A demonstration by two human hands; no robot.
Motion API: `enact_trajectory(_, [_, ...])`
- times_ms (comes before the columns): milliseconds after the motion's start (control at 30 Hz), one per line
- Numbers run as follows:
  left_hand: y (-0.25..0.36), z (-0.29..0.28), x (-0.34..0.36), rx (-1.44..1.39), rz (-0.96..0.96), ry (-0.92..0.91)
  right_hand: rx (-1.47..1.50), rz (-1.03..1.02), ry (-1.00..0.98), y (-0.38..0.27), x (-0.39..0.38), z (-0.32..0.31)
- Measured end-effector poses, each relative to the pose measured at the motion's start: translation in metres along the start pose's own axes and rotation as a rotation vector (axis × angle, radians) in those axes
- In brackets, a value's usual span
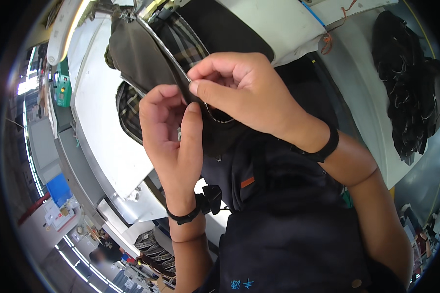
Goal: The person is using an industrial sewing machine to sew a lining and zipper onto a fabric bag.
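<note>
A dark olive garment (139, 51) with plaid lining (183, 39) lies under the sewing machine at the top. A metal zipper (164, 46) runs down its edge and curves below my hands. My right hand (252, 93) pinches the zipper edge between thumb and forefinger. Just left of it and lower, my left hand (168, 132) has its thumb and fingers closed on a fold of the same garment's cloth, beside the zipper. A second zippered edge with plaid lining (128, 110) shows left of my left hand. Part of the cloth between my fingers is hidden.
The white sewing table (100, 102) extends to the left. Sewing machine parts (154, 7) are at the top, with a bright lamp (76, 27) beside them. A pile of black pieces (406, 83) lies at right. Dark cloth (278, 205) covers my lap. A person (107, 251) is far off, lower left.
</note>
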State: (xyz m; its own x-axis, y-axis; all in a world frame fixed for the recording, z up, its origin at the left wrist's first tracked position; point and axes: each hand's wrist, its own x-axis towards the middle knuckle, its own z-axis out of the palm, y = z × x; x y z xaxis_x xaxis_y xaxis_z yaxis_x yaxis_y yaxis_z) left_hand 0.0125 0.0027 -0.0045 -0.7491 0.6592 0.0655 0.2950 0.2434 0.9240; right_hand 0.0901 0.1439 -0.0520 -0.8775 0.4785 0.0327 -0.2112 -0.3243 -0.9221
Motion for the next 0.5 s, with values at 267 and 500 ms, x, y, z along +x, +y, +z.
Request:
enact_trajectory(267, [-0.0051, -0.0036, -0.0003, -0.049, 0.005, -0.013, -0.015, -0.003, 0.008, -0.0014, -0.0023, 0.0032])
enact_trajectory(500, [-0.0074, -0.0009, 0.0, -0.062, 0.033, -0.015, -0.259, -0.173, 0.063, -0.0001, -0.0027, 0.0032])
